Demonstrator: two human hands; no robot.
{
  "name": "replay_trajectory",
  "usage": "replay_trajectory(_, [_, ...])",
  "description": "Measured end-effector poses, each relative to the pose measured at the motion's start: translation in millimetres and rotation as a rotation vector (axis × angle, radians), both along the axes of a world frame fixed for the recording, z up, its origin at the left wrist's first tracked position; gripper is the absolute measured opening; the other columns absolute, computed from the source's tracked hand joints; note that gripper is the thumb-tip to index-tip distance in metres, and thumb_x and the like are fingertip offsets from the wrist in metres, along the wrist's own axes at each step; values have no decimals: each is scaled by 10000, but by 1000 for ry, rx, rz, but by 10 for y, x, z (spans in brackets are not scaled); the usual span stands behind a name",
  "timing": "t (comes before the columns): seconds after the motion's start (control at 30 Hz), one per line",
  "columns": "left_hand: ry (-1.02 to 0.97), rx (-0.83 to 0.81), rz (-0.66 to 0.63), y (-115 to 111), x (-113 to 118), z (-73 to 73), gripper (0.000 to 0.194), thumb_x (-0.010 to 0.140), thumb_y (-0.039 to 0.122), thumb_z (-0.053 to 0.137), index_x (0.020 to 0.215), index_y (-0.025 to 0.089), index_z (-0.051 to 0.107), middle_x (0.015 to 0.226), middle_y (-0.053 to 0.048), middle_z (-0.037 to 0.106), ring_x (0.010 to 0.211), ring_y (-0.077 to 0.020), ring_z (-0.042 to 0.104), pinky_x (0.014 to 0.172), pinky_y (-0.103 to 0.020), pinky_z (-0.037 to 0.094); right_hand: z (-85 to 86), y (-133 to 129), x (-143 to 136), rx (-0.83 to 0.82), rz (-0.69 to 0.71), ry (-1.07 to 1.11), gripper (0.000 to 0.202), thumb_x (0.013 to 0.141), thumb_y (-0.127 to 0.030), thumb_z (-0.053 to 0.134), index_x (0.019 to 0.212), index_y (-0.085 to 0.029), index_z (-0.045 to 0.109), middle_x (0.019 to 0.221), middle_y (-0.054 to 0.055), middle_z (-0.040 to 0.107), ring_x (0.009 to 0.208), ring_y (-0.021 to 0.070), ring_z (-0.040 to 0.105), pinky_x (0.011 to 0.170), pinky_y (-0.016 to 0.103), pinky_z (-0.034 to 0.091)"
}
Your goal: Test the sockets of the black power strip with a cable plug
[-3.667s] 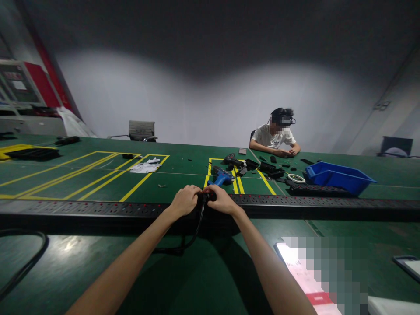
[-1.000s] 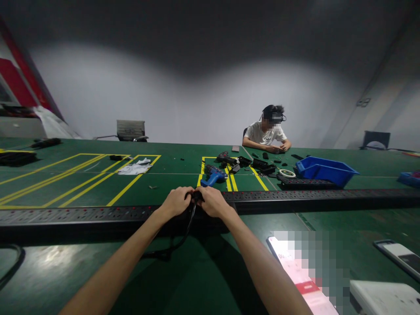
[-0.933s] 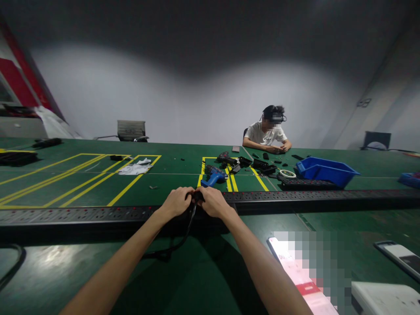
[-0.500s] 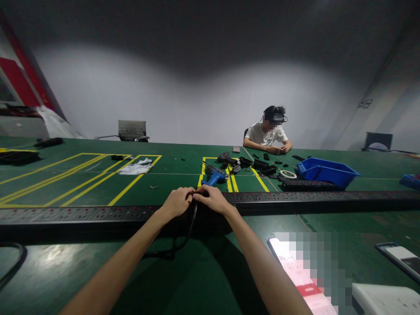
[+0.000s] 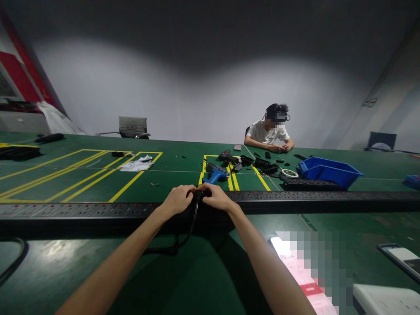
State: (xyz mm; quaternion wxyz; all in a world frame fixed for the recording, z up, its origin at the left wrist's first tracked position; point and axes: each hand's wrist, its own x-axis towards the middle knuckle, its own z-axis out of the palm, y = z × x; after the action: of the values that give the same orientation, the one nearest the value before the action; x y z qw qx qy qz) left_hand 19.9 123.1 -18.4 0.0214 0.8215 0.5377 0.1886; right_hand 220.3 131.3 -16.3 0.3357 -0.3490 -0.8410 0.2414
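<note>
My left hand point(image 5: 180, 199) and my right hand point(image 5: 216, 197) meet over a long black power strip point(image 5: 98, 212) lined with sockets and small red parts. Both hands are closed, fingertips pinching a small black plug point(image 5: 198, 194) from either side. A black cable point(image 5: 194, 221) hangs from the plug down the strip's near side and curves left onto the green table point(image 5: 183, 284). The fingers partly cover the plug, so I cannot tell whether it sits in a socket. Just beyond my right hand lies a blue cordless drill point(image 5: 215, 174).
Farther back are a second drill point(image 5: 226, 156), black plastic parts point(image 5: 265, 166), a tape roll point(image 5: 289, 173) and a blue bin point(image 5: 331, 171). A person point(image 5: 271, 129) sits across the table. At near right lie a lit phone point(image 5: 295, 267) and another phone point(image 5: 400, 258).
My fingertips have parted slightly, and more of the black plug shows between them. The whole view has shifted a little; the hands stay at the same spot on the strip.
</note>
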Motion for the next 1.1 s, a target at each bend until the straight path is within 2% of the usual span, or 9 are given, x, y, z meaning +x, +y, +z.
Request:
replay_trajectory(0.1, [6,2,-9,-13,3,10,311,887,265,394,1095,261,625,1063,-41,697,990,-216,628,877,-331,441,10,-54,-34,91,-20,-57,426,682,-116,653,1097,-195,599,1083,46,649,995,202,574,891,304,412])
replay_trajectory(0.4, [4,1,2,-7,5,-3,301,894,263,396,1083,260,631,1039,-48,697,981,-221,629,867,-338,446,77,-190,-115,202,-184,-287,363,787,-289,690,1120,-193,582,1045,85,646,960,221,578,816,304,409])
replay_trajectory(0.63, [32,8,-10,-7,16,15,290,903,249,380,1063,253,621,1021,-51,694,967,-218,629,845,-325,446,52,-179,-110,266,-188,-354,367,834,-306,648,1169,-186,560,1027,92,644,959,225,574,830,305,405])
replay_trajectory(0.77, [42,12,-12,-20,25,36,285,905,254,365,1042,247,616,993,-53,690,944,-224,627,810,-322,445,43,-169,-119,243,-222,-362,359,847,-294,623,1183,-182,563,1016,98,651,951,225,585,826,306,410])
replay_trajectory(0.87, [39,2,-1,-20,27,31,288,899,260,376,1063,254,613,1001,-49,690,948,-223,625,818,-321,442,37,-148,-99,185,-229,-313,372,809,-270,649,1168,-197,587,1025,87,663,953,226,598,830,303,419])
replay_trajectory(0.97, [33,1,3,-15,26,19,302,897,259,377,1083,256,615,1027,-51,691,967,-224,624,840,-327,440,42,-103,-54,115,-160,-207,364,784,-181,619,1146,-215,618,1071,56,672,993,214,600,879,293,418])
replay_trajectory(1.03, [30,5,2,-15,25,16,310,896,258,378,1097,256,615,1040,-52,692,976,-226,623,850,-332,439,53,-72,-30,58,-102,-135,340,816,-130,536,1125,-226,638,1098,31,673,1028,192,591,916,283,405])
replay_trajectory(1.1, [31,1,1,-18,23,18,306,895,256,385,1095,256,617,1041,-52,693,978,-227,623,853,-333,439,62,-53,-25,-1,-84,-87,287,878,-160,474,1093,-226,652,1083,19,677,1017,178,591,906,278,408])
